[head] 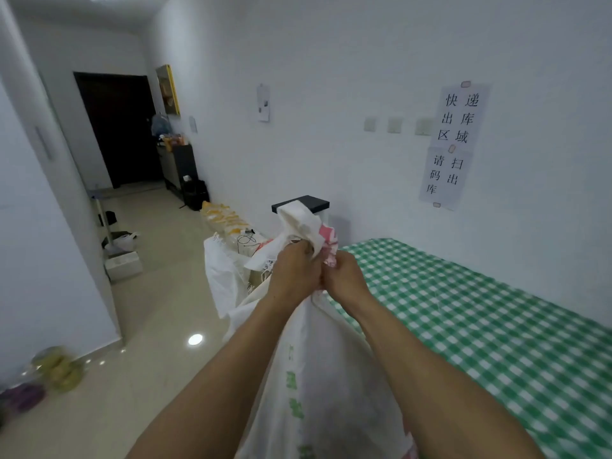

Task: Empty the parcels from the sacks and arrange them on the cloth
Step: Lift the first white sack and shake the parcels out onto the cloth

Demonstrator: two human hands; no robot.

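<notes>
"Sack [314,376] first: where is it?"
"Upright against the near left edge of the green checked cloth [480,326]. It is white with green print down its front."
"And the hands?"
"The left hand [293,273] and the right hand [346,279] sit side by side, touching. The fingers of both are curled tight round the sack's bunched neck (the loose top flops above the knuckles, showing a red patch)."
"Anything nearby?"
"A second white sack [222,276] stands just behind the first, on the tiled floor [149,326]. A paper sign [453,144] hangs on the wall above the cloth."
</notes>
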